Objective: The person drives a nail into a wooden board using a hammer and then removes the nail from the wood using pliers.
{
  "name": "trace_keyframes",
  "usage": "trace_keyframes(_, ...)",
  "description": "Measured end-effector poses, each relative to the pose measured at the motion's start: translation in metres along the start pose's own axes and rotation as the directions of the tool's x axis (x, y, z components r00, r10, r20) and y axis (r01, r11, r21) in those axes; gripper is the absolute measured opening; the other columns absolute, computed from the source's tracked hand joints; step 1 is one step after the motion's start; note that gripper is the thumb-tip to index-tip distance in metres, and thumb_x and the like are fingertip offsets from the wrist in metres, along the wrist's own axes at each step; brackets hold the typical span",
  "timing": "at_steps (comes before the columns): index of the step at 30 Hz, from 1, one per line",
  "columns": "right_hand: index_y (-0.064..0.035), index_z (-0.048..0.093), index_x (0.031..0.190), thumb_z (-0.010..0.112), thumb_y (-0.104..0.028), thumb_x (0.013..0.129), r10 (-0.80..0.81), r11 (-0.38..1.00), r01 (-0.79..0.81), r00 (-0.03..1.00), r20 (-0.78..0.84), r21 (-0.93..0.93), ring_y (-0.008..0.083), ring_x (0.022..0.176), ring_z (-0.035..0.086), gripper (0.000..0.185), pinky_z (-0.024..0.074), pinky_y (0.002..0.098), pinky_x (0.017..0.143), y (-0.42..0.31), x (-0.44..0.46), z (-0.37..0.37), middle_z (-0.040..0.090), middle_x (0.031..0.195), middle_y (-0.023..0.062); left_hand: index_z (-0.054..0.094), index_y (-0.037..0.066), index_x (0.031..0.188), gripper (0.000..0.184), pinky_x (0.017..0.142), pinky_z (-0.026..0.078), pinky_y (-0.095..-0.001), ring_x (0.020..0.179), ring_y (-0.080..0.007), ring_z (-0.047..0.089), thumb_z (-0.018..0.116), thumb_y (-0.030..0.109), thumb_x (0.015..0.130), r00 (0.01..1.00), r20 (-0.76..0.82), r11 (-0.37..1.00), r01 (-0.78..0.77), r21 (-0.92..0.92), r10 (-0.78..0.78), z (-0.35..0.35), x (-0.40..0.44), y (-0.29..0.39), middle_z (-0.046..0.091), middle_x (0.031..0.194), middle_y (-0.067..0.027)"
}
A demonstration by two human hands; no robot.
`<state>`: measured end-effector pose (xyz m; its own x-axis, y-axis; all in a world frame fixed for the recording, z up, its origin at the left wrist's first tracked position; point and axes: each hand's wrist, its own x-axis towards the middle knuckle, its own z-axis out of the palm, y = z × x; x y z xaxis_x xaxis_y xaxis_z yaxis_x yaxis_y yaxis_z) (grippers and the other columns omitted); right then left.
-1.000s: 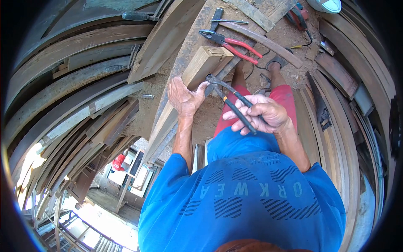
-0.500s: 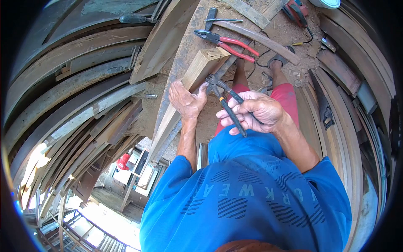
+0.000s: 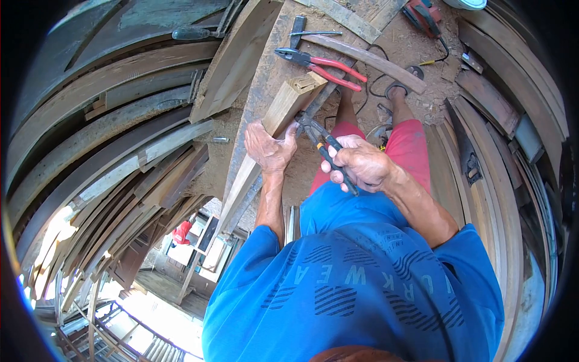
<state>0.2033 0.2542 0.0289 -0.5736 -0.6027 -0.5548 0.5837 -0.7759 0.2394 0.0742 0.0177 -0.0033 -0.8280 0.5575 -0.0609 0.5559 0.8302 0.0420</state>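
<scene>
My left hand [image 3: 269, 148] is wrapped round a long wooden beam [image 3: 288, 104], thumb on its right side. In my right hand [image 3: 362, 163] are black-handled pincers [image 3: 325, 140] with orange bands, fingers closed round both handles. The pincers' jaws touch the beam's right side, close to my left thumb; what they grip there is too small to tell. Beyond the beam's end lie red-handled pliers [image 3: 319, 65]. A hammer [image 3: 298, 31], a thin metal rod [image 3: 316, 32] and a curved wooden handle [image 3: 368, 58] rest behind them on the workbench [image 3: 256, 90].
Stacked boards curve along the left [image 3: 120, 63] and right. A handsaw [image 3: 470, 163] leans among the right boards. A red power tool [image 3: 422, 17] with a cord and a white bucket [image 3: 467, 3] are at the top right. A person in red [image 3: 181, 233] is far off, lower left.
My right hand has closed round the pincers' handles, which have come nearer together. The beam and bench tools have shifted slightly left in view.
</scene>
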Motion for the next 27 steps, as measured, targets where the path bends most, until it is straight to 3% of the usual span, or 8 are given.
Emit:
trace_keyframes(2, 0.0005, 0.051, 0.116, 0.05, -0.004, 0.098, -0.02, 0.998, 0.017, 0.998, 0.053, 0.057, 0.012, 0.071, 0.063, 0.019, 0.0578, 0.0322, 0.052, 0.0, 0.0, -0.01, 0.068, 0.104, 0.0125, 0.057, -0.002, 0.105, 0.08, 0.074, 0.046, -0.0521, 0.085, -0.0418, 0.059, 0.091, 0.061, 0.068, 1.0, -0.004, 1.0, 0.008, -0.017, -0.008, 0.001, 0.001, -0.001, 0.056, 0.09, -0.0185)
trace_keyframes(3, 0.0003, 0.052, 0.121, 0.054, -0.006, 0.099, -0.035, 0.996, 0.022, 0.987, 0.155, 0.087, 0.0199, 0.082, 0.072, 0.022, 0.0632, 0.0377, 0.06, -0.002, 0.003, -0.013, 0.068, 0.109, 0.015, 0.057, -0.001, 0.105, 0.08, 0.075, 0.046, -0.0519, 0.085, -0.0418, 0.06, 0.091, 0.061, 0.068, 1.0, 0.002, 1.0, 0.006, -0.005, -0.006, -0.001, 0.002, 0.0, 0.056, 0.091, -0.0185)
trace_keyframes(6, 0.0003, 0.051, 0.131, 0.059, -0.009, 0.101, 0.031, 0.981, -0.055, 0.991, 0.129, 0.185, 0.0335, 0.099, 0.076, 0.032, 0.0666, 0.0487, 0.074, -0.007, -0.009, -0.009, 0.067, 0.118, 0.0186, 0.058, -0.001, 0.106, 0.081, 0.076, 0.047, -0.0515, 0.086, -0.042, 0.06, 0.09, 0.063, 0.069, 1.0, 0.018, 1.0, 0.005, 0.013, -0.006, -0.004, 0.005, 0.001, 0.057, 0.091, -0.0187)
trace_keyframes(7, -0.0006, 0.05, 0.137, 0.063, -0.011, 0.101, 0.034, 0.969, -0.085, 0.976, 0.214, 0.234, 0.0441, 0.111, 0.073, 0.04, 0.0645, 0.0586, 0.085, -0.006, -0.01, -0.017, 0.065, 0.123, 0.0202, 0.058, -0.001, 0.106, 0.081, 0.076, 0.048, -0.0514, 0.087, -0.0421, 0.061, 0.09, 0.063, 0.069, 1.0, 0.026, 1.0, 0.011, 0.006, -0.012, -0.004, 0.004, 0.0, 0.057, 0.092, -0.0188)
trace_keyframes(11, 0.0001, 0.049, 0.139, 0.06, -0.007, 0.1, 0.036, 0.932, -0.134, 0.959, 0.281, 0.336, 0.0481, 0.115, 0.071, 0.041, 0.0636, 0.0592, 0.087, -0.001, -0.005, -0.027, 0.065, 0.13, 0.0268, 0.059, -0.001, 0.107, 0.08, 0.08, 0.049, -0.0513, 0.091, -0.0428, 0.063, 0.091, 0.061, 0.069, 0.997, 0.066, 0.999, 0.031, -0.026, -0.03, -0.005, 0.009, -0.004, 0.06, 0.094, -0.0198)
trace_keyframes(16, 0.0011, 0.052, 0.138, 0.056, -0.004, 0.098, -0.055, 0.857, -0.163, 0.914, 0.402, 0.489, 0.053, 0.121, 0.067, 0.041, 0.0607, 0.0592, 0.094, 0.007, 0.011, -0.035, 0.059, 0.141, 0.0361, 0.058, -0.001, 0.112, 0.078, 0.084, 0.051, -0.0519, 0.095, -0.0439, 0.064, 0.097, 0.048, 0.065, 0.984, 0.168, 0.995, 0.073, -0.072, -0.06, -0.013, 0.022, -0.01, 0.063, 0.099, -0.0212)
trace_keyframes(20, 0.0022, 0.056, 0.134, 0.054, -0.005, 0.098, -0.126, 0.797, -0.167, 0.894, 0.43, 0.581, 0.054, 0.127, 0.063, 0.037, 0.0569, 0.0587, 0.099, 0.012, 0.02, -0.03, 0.053, 0.147, 0.0387, 0.055, 0.003, 0.119, 0.077, 0.087, 0.053, -0.0516, 0.1, -0.0449, 0.066, 0.099, 0.035, 0.066, 0.972, 0.223, 0.993, 0.086, -0.076, -0.067, -0.014, 0.029, -0.014, 0.067, 0.104, -0.0216)
trace_keyframes(27, 0.0085, 0.058, 0.13, 0.053, -0.005, 0.097, -0.182, 0.678, -0.217, 0.876, 0.446, 0.702, 0.0512, 0.134, 0.059, 0.037, 0.0563, 0.0533, 0.1, 0.011, 0.024, -0.025, 0.045, 0.153, 0.0411, 0.055, 0.004, 0.124, 0.077, 0.088, 0.054, -0.0509, 0.102, -0.0441, 0.068, 0.098, 0.032, 0.066, 0.946, 0.31, 0.987, 0.131, -0.092, -0.097, -0.015, 0.036, -0.02, 0.069, 0.108, -0.0212)
